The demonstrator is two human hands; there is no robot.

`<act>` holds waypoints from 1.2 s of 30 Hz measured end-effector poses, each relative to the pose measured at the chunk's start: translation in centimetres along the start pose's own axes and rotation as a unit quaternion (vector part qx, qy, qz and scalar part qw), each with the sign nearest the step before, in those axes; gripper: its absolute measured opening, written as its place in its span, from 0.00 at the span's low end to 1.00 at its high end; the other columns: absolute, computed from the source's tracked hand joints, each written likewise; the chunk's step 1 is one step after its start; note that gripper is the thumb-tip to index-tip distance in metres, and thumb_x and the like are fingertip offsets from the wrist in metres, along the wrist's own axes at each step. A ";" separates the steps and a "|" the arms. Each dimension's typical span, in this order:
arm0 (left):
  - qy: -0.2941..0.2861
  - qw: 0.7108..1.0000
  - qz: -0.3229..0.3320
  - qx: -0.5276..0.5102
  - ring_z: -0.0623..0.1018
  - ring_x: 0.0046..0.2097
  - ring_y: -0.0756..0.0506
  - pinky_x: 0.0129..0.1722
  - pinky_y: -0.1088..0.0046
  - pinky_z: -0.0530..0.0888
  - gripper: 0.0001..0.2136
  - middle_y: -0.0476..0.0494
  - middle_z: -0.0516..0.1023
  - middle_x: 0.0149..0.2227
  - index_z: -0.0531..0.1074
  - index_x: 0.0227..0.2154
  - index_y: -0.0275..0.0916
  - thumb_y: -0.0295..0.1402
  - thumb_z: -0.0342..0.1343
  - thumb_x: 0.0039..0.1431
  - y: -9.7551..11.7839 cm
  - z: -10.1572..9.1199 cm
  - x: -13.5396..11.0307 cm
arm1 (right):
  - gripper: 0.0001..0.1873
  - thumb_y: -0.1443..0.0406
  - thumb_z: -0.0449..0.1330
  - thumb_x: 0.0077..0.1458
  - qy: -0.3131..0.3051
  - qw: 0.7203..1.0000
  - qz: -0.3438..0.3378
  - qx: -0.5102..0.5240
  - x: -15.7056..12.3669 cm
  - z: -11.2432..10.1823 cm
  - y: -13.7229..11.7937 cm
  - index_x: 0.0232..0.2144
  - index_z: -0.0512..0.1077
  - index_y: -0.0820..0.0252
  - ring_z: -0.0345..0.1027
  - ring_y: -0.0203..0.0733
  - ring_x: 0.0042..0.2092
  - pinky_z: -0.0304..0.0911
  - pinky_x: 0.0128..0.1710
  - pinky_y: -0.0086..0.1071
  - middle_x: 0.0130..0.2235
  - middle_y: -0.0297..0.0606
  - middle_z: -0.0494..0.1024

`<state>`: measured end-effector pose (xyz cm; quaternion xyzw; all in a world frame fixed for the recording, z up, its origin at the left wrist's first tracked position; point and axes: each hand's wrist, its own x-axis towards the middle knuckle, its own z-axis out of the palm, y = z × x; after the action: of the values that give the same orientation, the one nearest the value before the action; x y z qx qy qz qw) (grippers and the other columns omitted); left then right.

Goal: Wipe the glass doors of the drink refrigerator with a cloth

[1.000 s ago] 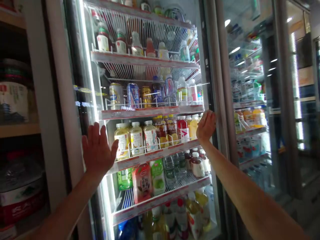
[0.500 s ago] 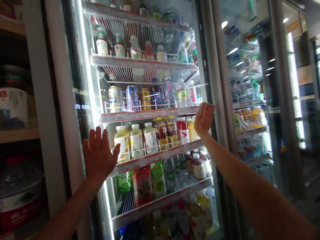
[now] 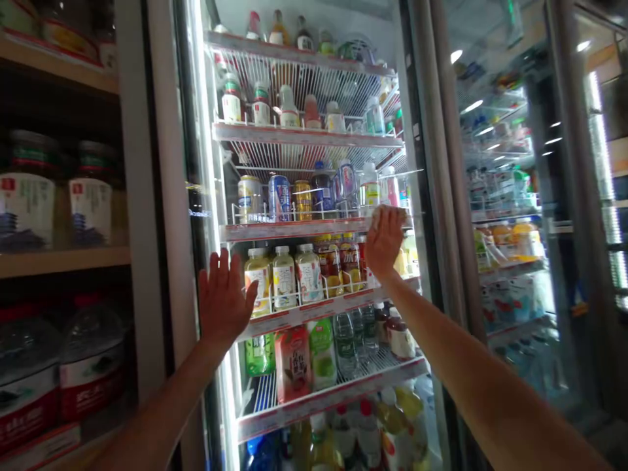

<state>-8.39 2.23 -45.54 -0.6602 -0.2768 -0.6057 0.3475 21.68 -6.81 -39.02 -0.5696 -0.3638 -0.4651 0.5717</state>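
All fingers apart, the left hand [image 3: 223, 301] lies flat at the glass door [image 3: 314, 154], just left of the tea bottles [image 3: 284, 278]; the right hand [image 3: 385, 241], fingers together, covers what looks like a pale cloth [image 3: 403, 214] before the can shelf [image 3: 294, 230], its grip on it too blurred to tell

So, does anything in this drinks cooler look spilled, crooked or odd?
Nothing stands out: three white-capped bottles near the left hand stand upright, and no spill shows. The shelves slant, perhaps from camera tilt. Something pale at the right hand is too blurred to name.
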 end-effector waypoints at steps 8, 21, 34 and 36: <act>-0.009 0.999 -0.047 -0.005 0.48 0.66 0.39 0.63 0.53 0.46 0.29 0.30 0.50 0.64 0.49 0.62 0.30 0.43 0.38 0.63 -2.2 -2.7 0.4 | 0.28 0.62 0.45 0.60 -0.145 0.899 -0.412 0.027 -5.3 0.6 -8.9 0.62 0.52 0.53 0.36 0.41 0.67 0.38 0.65 0.45 0.65 0.32 0.52; -0.018 0.994 -0.105 -0.005 0.50 0.65 0.35 0.64 0.50 0.47 0.28 0.36 0.47 0.66 0.48 0.62 0.35 0.43 0.38 0.63 -4.3 -5.2 -1.5 | 0.27 0.67 0.48 0.58 -0.151 0.881 -0.442 0.070 -9.0 3.1 -20.4 0.60 0.55 0.46 0.38 0.41 0.67 0.36 0.66 0.47 0.64 0.26 0.53; -0.033 0.997 -0.047 -0.048 0.46 0.66 0.40 0.63 0.54 0.45 0.28 0.34 0.47 0.65 0.46 0.63 0.36 0.40 0.41 0.63 -0.4 -3.1 -3.3 | 0.27 0.63 0.46 0.59 -0.052 0.969 -0.234 0.065 -9.7 0.7 -7.4 0.62 0.53 0.55 0.37 0.48 0.67 0.42 0.63 0.53 0.64 0.40 0.53; -0.029 0.998 -0.019 -0.055 0.47 0.66 0.40 0.63 0.54 0.45 0.28 0.35 0.47 0.66 0.44 0.63 0.39 0.39 0.42 0.63 0.8 -2.7 -3.5 | 0.26 0.63 0.48 0.59 -0.104 0.932 -0.340 0.074 -11.9 0.5 -8.4 0.60 0.57 0.51 0.38 0.44 0.67 0.40 0.64 0.48 0.64 0.35 0.55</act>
<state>-9.76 -0.19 -49.01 -0.6900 -0.2654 -0.6073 0.2910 10.15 -4.24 -47.56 -0.4133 -0.6265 -0.5413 0.3791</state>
